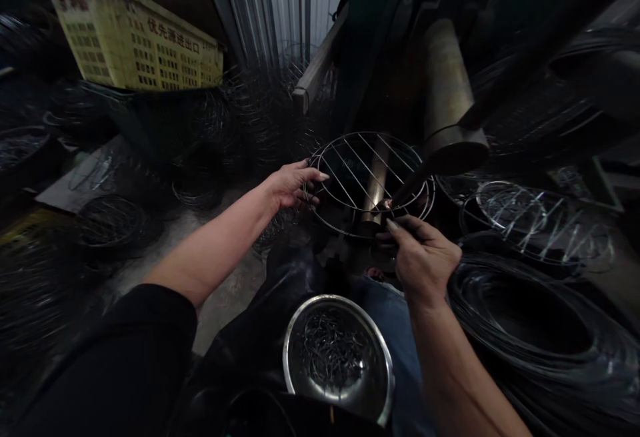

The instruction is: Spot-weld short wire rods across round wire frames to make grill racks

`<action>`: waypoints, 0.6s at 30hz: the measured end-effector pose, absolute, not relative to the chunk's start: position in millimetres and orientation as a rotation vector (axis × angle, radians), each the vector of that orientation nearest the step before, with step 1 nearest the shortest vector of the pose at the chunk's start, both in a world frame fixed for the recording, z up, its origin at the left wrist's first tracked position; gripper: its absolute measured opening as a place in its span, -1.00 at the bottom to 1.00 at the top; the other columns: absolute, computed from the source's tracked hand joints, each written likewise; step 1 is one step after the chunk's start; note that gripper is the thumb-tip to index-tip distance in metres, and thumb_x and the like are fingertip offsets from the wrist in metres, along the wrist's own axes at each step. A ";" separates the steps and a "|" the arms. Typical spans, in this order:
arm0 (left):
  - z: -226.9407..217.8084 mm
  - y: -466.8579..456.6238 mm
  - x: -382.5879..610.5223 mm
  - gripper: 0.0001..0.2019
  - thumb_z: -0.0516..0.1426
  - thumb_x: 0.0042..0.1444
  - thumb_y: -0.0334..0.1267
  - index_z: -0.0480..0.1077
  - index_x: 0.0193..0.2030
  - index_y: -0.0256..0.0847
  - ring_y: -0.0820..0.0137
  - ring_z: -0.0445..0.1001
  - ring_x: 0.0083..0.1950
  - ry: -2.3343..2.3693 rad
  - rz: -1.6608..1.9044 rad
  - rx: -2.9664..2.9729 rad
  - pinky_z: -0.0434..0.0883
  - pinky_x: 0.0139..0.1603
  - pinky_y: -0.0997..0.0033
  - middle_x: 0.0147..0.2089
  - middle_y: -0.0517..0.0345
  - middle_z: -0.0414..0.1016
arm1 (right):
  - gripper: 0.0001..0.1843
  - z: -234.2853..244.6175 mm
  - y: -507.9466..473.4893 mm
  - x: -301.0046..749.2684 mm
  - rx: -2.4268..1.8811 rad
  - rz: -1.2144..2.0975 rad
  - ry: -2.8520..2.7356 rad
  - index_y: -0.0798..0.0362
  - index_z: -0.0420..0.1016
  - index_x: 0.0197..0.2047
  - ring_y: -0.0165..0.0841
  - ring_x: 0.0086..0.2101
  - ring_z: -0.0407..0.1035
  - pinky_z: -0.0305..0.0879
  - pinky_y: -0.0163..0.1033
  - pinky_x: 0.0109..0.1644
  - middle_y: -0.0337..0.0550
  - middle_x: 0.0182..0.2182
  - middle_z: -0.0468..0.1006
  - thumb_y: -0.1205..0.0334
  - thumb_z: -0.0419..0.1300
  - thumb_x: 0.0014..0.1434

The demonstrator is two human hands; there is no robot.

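A round wire rack (356, 178) with parallel cross wires and a second ring is held up in front of me. My left hand (295, 187) grips its left rim, thumb on top and fingers beneath. My right hand (427, 247) is closed in a pinch at the near rim; what lies between thumb and finger is too small to make out. Just above that pinch, the tip of a dark slanted rod (415, 180) meets the rim, with a small orange glint. A brass-coloured cylinder (377, 187) shows beneath the rack. Between my legs, a metal bowl (289, 357) holds many short bent wires.
A thick metal cylinder (453, 90) carries the rod at upper right. Coiled wire (590, 357) lies right, below more wire rings (540, 217). A yellow crate (135, 44) sits on a dark bin at upper left. Wire piles cover the left floor.
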State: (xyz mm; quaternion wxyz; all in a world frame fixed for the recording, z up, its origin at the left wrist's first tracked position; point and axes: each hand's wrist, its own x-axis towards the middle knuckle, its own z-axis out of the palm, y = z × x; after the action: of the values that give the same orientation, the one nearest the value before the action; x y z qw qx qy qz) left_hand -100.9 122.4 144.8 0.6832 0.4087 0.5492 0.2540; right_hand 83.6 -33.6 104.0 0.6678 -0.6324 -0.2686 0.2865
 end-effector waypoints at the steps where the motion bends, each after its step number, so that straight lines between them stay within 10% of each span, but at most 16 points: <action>1: 144.1 123.8 -100.2 -0.08 0.36 -0.16 -0.32 0.17 0.40 -0.01 0.19 0.50 -0.34 1.240 0.564 0.910 0.51 -0.29 0.00 -0.28 0.13 0.35 | -0.79 103.9 -32.2 84.4 -1.424 0.642 -0.605 0.11 0.63 -0.39 -0.35 -0.57 0.51 0.44 -0.36 -0.53 -0.23 -0.56 0.56 0.18 0.44 -0.11; 18: 131.5 134.1 -93.1 -0.40 0.34 0.01 -0.25 0.32 0.21 -0.11 -0.06 0.52 -0.04 1.280 0.484 0.913 0.49 -0.22 -0.02 0.03 -0.14 0.35 | -0.82 107.3 -31.5 91.1 -1.524 0.557 -0.753 0.16 0.61 -0.33 -0.38 -0.50 0.46 0.43 -0.27 -0.40 -0.17 -0.49 0.57 0.22 0.37 0.02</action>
State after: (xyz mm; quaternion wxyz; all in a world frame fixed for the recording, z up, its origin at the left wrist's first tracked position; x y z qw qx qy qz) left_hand -93.1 134.1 131.5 0.6804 0.4069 0.5701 0.2155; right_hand 91.1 -31.5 107.3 0.6260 -0.6645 -0.3282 0.2427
